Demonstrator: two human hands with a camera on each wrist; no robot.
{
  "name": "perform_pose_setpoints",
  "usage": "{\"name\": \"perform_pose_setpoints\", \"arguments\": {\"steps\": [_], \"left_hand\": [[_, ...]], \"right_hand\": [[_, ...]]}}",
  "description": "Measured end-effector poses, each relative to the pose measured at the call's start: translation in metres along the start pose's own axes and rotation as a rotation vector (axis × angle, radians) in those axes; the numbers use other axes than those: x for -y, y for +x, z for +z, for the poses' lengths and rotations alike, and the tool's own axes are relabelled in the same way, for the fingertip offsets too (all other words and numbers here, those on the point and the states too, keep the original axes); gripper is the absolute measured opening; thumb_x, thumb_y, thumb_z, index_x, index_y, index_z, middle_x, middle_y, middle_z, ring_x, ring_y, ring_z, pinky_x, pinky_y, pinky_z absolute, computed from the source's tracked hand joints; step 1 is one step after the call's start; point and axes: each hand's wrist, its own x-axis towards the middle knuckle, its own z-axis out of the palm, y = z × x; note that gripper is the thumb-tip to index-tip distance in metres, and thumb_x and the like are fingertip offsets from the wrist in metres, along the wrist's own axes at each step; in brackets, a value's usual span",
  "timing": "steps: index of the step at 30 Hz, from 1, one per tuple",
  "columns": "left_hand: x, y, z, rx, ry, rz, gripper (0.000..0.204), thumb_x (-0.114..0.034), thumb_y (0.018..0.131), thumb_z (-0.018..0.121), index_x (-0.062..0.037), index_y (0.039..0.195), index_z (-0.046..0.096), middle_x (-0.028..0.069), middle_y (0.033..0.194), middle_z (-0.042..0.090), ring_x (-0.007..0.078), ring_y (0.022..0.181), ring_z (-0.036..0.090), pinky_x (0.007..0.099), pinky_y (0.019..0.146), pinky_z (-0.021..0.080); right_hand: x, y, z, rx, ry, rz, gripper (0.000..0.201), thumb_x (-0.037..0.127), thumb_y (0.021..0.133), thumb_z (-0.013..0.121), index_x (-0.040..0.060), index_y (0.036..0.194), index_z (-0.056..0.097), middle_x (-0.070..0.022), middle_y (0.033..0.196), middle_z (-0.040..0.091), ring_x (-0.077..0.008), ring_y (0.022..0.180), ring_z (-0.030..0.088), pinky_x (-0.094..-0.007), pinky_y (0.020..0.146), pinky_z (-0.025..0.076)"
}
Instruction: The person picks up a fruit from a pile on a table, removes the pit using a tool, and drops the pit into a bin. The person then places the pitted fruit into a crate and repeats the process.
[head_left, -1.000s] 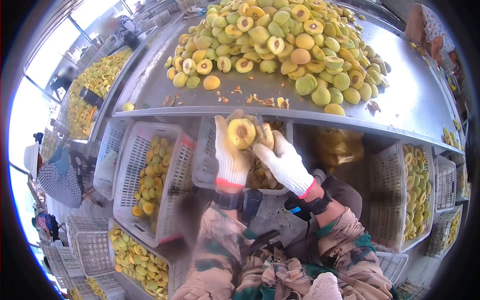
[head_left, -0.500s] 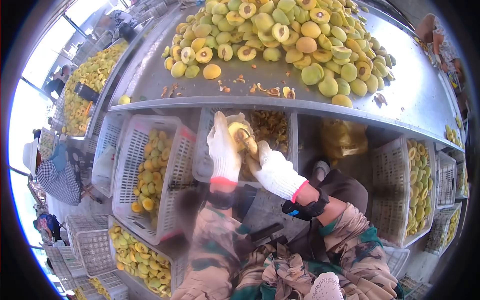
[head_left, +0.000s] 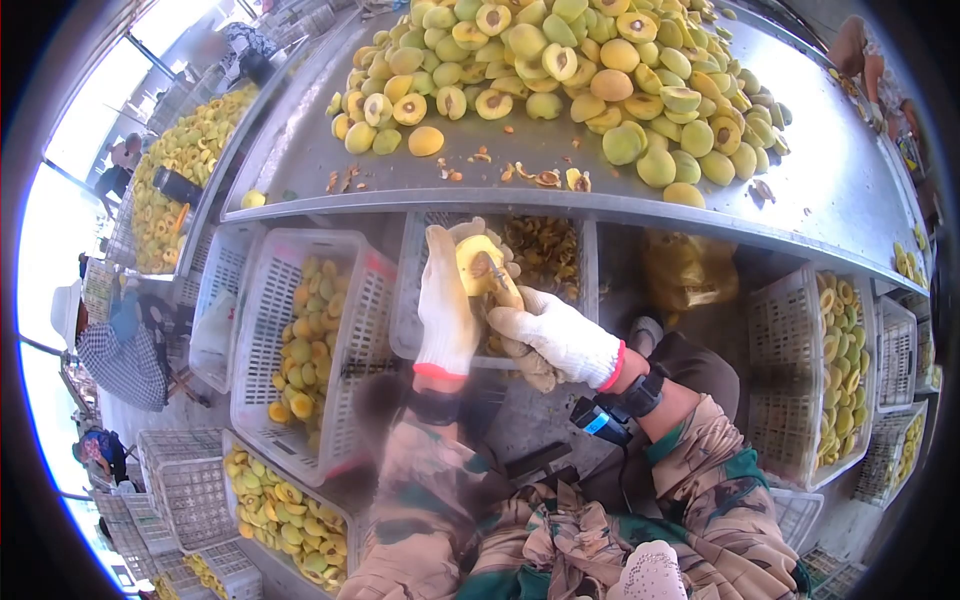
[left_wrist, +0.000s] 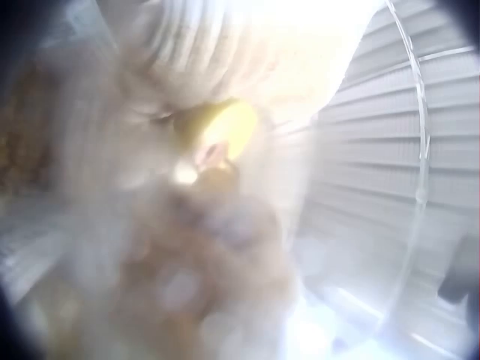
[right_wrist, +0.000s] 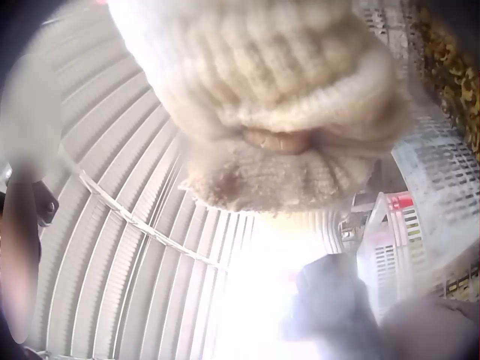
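Observation:
My left hand [head_left: 447,312], in a white knit glove, holds up a yellow peach half [head_left: 474,258] whose cut face shows a brown pit hollow. A small wooden-handled tool [head_left: 507,293] is in the grip of my gloved right hand [head_left: 560,338], its thin metal end at the hollow. In the right wrist view the glove's fingers [right_wrist: 277,67] curl around the handle, and its brown end [right_wrist: 277,141] peeks out between them. The left wrist view is blurred, with the peach half [left_wrist: 232,131] bright in its middle.
Peach halves are heaped on the metal table [head_left: 300,165] ahead, with pit scraps near its edge. Below stands a crate [head_left: 408,335] holding brown scraps. Crates of peach halves stand left [head_left: 250,360] and right [head_left: 780,390]; a yellow bag [head_left: 690,270] lies under the table.
The peach half and both hands have shifted slightly left. My right hand has turned and dropped lower beside the fruit, with the tool's metal end at the pit hollow.

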Motion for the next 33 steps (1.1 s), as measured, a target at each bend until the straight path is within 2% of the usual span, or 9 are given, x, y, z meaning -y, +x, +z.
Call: {"name": "perform_pose_setpoints", "arguments": {"steps": [5,6,9,13,19,20,27,30,33], "left_hand": [[0.006,-0.004,0.013,-0.17,0.288,0.093,0.055,-0.045,0.106,0.034,0.0015,0.107,0.063,0.012,0.083,0.067,0.0208,0.068,0.066,0.0324,0.063,0.057],[0.009,-0.001,0.01,-0.184,0.338,0.127,0.057,-0.046,0.106,0.035,0.0021,0.103,0.065,0.0125,0.079,0.067,0.0207,0.065,0.066,0.0317,0.059,0.056],[-0.002,-0.007,0.01,-0.055,0.341,0.028,0.059,-0.048,0.105,0.035,0.0027,0.104,0.065,0.014,0.08,0.068,0.021,0.065,0.066,0.0315,0.06,0.056],[-0.012,-0.005,0.01,0.007,0.222,-0.161,0.063,-0.05,0.105,0.034,0.0038,0.105,0.067,0.0154,0.082,0.069,0.0213,0.064,0.065,0.0307,0.061,0.055],[0.0,-0.004,0.011,-0.186,0.407,0.063,0.063,-0.05,0.105,0.034,0.0033,0.104,0.068,0.0147,0.083,0.069,0.0205,0.063,0.064,0.03,0.058,0.054],[-0.003,-0.006,0.013,-0.184,0.388,0.067,0.063,-0.052,0.104,0.036,0.0028,0.105,0.068,0.0139,0.083,0.069,0.0205,0.062,0.064,0.0302,0.056,0.054],[-0.015,-0.005,0.007,0.008,-0.08,-0.288,0.059,-0.051,0.104,0.04,0.0016,0.111,0.064,0.0128,0.089,0.067,0.0221,0.075,0.065,0.0349,0.063,0.056],[-0.016,0.01,-0.015,-0.091,-0.05,-0.08,0.056,-0.048,0.105,0.039,0.0027,0.113,0.062,0.0139,0.092,0.067,0.0247,0.081,0.066,0.0375,0.067,0.056],[-0.055,0.007,-0.066,-0.243,0.132,0.116,0.053,-0.043,0.106,0.037,0.0034,0.115,0.062,0.0139,0.092,0.069,0.0248,0.077,0.067,0.0371,0.069,0.055]], "right_hand": [[-0.013,0.006,0.01,-0.375,-0.893,-0.113,0.04,0.035,0.094,0.058,0.0004,0.113,0.053,-0.0091,0.076,0.064,-0.0174,0.059,0.061,-0.0319,0.062,0.052],[-0.013,0.005,0.008,-0.345,-0.885,-0.167,0.031,0.03,0.097,0.059,0.0029,0.109,0.051,-0.0023,0.07,0.057,-0.0122,0.051,0.056,-0.0292,0.046,0.046],[0.004,-0.011,0.001,0.007,-0.298,0.018,0.036,0.033,0.094,0.059,0.0021,0.111,0.053,-0.0038,0.075,0.06,-0.0132,0.056,0.058,-0.03,0.054,0.05],[-0.01,-0.007,-0.015,0.283,0.268,0.138,0.036,0.031,0.095,0.059,0.0036,0.116,0.053,0.001,0.07,0.053,-0.0102,0.051,0.053,-0.0269,0.044,0.044],[0.002,-0.012,0.007,0.075,-0.032,0.018,0.022,0.029,0.096,0.059,0.0101,0.105,0.053,0.0057,0.066,0.046,-0.006,0.044,0.041,-0.0238,0.041,0.037],[0.002,-0.015,0.003,0.195,0.246,0.115,0.017,0.027,0.096,0.06,0.0132,0.101,0.052,0.0078,0.065,0.043,-0.0031,0.043,0.039,-0.0213,0.038,0.032],[0.003,-0.013,-0.009,0.451,0.628,0.134,0.014,0.022,0.097,0.063,0.0154,0.094,0.051,0.0096,0.067,0.042,-0.0002,0.046,0.038,-0.0171,0.037,0.028],[0.012,-0.02,-0.014,0.45,0.484,0.054,0.018,0.026,0.096,0.063,0.0115,0.101,0.054,0.0059,0.069,0.048,-0.0049,0.049,0.047,-0.02,0.041,0.036],[0.015,-0.015,-0.018,-0.124,-0.452,0.142,0.031,0.032,0.096,0.061,0.0064,0.111,0.055,-0.0002,0.075,0.056,-0.0116,0.055,0.057,-0.0256,0.046,0.045]]}}
